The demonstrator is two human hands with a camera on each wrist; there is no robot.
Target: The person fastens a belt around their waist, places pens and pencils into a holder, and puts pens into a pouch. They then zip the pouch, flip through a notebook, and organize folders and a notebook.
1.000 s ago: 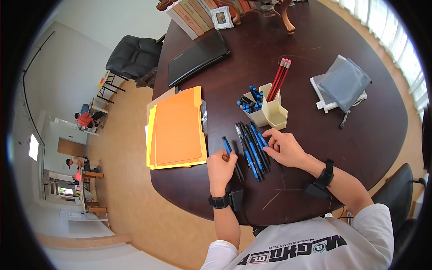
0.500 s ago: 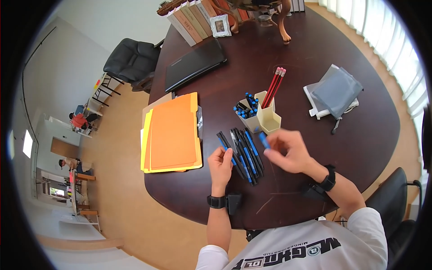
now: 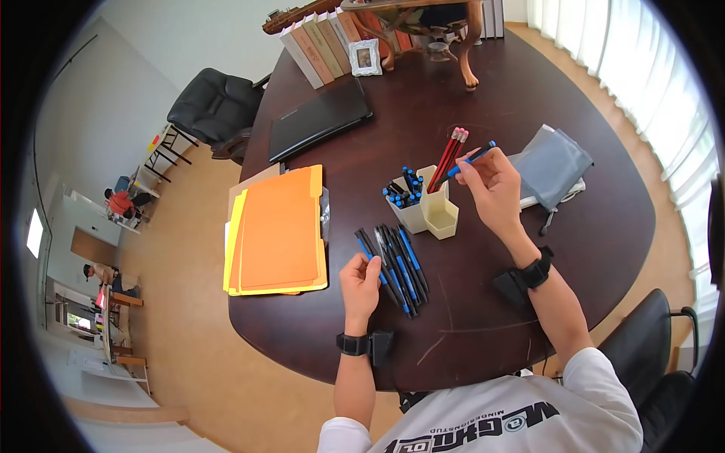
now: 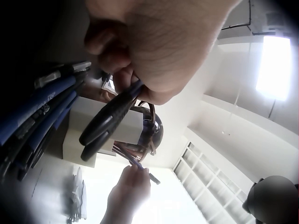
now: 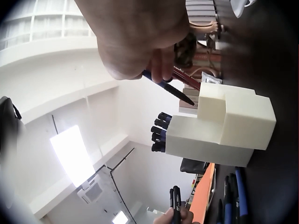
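Note:
My right hand (image 3: 494,190) pinches a blue and black pen (image 3: 479,154) above and to the right of the cream pen holder (image 3: 442,220). In the right wrist view that pen's dark tip (image 5: 180,95) slants down close over the holder. Several pens with blue ends (image 3: 406,187) stand in the holder's left compartment, red pencils (image 3: 448,160) in the back one; the front compartment holds nothing. My left hand (image 3: 359,287) pinches two pens (image 4: 110,119), seen in the left wrist view, beside several blue and black pens (image 3: 403,264) lying side by side on the table.
Orange and yellow folders (image 3: 279,234) lie left of the pens, with a black laptop (image 3: 321,121) behind them. A grey mesh pouch (image 3: 557,162) lies at right. Books (image 3: 321,45), a picture frame (image 3: 365,58) and a wooden-legged stand (image 3: 469,68) are at the back.
My right hand has picked up a pen from the right side of the row and lifted it up beside the pencils. The left hand stays by the row, holding pens.

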